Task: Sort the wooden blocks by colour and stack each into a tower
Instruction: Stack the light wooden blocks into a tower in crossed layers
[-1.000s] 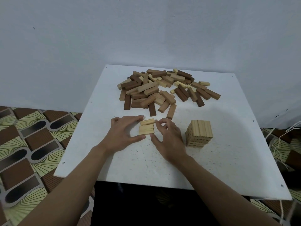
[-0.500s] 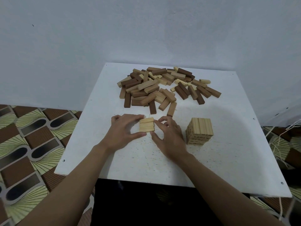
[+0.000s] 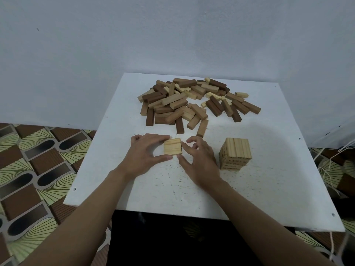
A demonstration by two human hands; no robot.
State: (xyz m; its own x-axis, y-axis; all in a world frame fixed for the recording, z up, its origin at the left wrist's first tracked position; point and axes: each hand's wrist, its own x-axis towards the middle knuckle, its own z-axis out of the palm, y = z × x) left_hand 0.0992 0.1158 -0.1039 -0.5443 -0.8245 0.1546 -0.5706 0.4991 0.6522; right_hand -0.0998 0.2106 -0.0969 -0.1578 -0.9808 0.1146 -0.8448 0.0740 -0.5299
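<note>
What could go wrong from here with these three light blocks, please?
1. The row is three loose blocks kept together only by the grip of the left hand and the right hand pressing its end. If it is lifted as one, the middle block may slip out.
2. The tower stands just right of the right hand, so a careless sweep could topple it.

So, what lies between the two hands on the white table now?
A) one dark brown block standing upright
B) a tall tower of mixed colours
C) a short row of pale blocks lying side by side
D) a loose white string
C: the left hand and the right hand flank a row of pale blocks that lies flat, while the pale tower stands apart on the right.
</note>
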